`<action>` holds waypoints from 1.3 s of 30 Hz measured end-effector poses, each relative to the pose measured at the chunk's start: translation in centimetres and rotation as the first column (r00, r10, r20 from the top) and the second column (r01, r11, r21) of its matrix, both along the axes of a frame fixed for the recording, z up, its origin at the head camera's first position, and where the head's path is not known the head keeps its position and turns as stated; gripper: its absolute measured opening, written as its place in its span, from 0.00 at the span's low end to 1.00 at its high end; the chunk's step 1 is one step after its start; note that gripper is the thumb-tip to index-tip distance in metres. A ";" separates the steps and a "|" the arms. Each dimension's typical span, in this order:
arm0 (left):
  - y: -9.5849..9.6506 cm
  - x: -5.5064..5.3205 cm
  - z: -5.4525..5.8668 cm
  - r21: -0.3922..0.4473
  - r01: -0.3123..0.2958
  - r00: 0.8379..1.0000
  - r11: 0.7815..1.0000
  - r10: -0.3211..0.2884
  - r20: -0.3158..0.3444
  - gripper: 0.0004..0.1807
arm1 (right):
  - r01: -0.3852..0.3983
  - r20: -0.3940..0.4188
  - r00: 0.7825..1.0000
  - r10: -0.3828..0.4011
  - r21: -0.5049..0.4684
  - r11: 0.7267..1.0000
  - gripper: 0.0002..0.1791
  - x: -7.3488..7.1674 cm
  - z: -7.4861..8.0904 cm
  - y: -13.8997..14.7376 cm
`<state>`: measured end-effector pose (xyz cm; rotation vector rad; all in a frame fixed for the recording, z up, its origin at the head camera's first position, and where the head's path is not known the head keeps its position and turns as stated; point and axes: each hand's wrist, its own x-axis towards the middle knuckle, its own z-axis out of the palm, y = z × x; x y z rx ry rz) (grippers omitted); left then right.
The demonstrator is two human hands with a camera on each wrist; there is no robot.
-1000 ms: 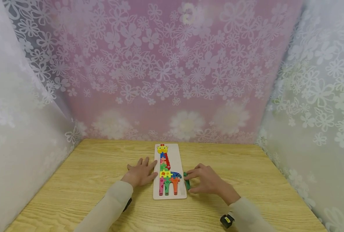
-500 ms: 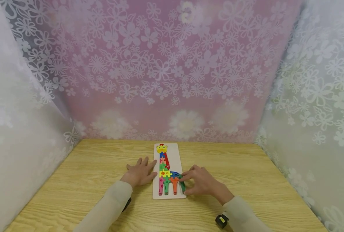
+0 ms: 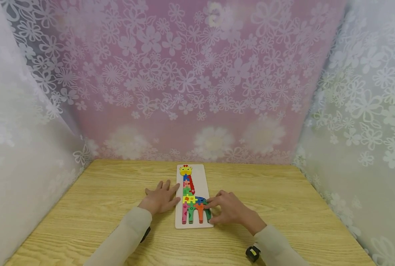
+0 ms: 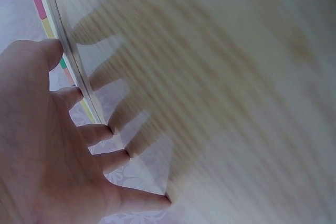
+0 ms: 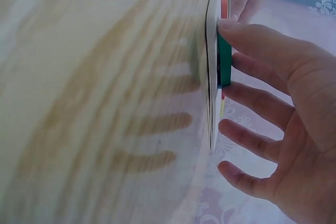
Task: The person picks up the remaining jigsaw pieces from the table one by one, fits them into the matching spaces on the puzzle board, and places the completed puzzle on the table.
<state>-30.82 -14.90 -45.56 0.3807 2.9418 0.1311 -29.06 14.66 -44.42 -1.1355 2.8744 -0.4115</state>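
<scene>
A white puzzle board (image 3: 200, 181) lies on the table, filled with a giraffe of coloured jigsaw pieces under a yellow head piece (image 3: 185, 170). My left hand (image 3: 159, 198) is spread with straight fingers, thumb and index fingertip at the board's left edge. My right hand (image 3: 230, 208) pinches a dark green puzzle piece (image 3: 208, 216) by its two ends at the giraffe's rear leg. In the right wrist view this green piece (image 5: 225, 59) stands a little proud of the board's face. Beside it are an orange leg piece (image 3: 201, 214) and a blue back piece (image 3: 201, 200), partly hidden by fingers.
The board rests on a wood-grain table (image 3: 117, 184). A pink flowered curtain (image 3: 191, 92) hangs behind the table, with pale flowered curtains at both sides. A black wrist device (image 3: 252, 253) sits at the right sleeve.
My right hand has moved left, carrying the green puzzle piece from beside the board onto the rear-leg spot. The left hand has stayed at the board's left edge.
</scene>
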 end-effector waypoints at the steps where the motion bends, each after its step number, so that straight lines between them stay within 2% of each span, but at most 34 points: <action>1: 0.0 0.0 0.0 0.001 -0.001 1.000 1.000 0.001 0.000 0.37 | 0.001 0.002 1.000 -0.001 -0.001 1.000 0.24 0.0 0.0 0.0; 12: -0.1 0.1 -0.4 0.017 0.003 1.000 1.000 -0.003 0.002 0.37 | 0.006 0.012 1.000 -0.006 -0.005 1.000 0.24 0.0 -0.5 0.1; 28: -0.1 -0.2 -0.5 0.004 -0.001 1.000 1.000 0.001 -0.004 0.37 | -0.008 0.034 0.999 0.009 -0.036 0.999 0.23 0.0 -0.2 0.3; 39: 0.0 0.1 0.0 0.016 -0.002 1.000 1.000 0.002 -0.009 0.36 | 0.019 0.082 0.996 -0.018 -0.018 1.000 0.23 -0.2 -0.2 0.1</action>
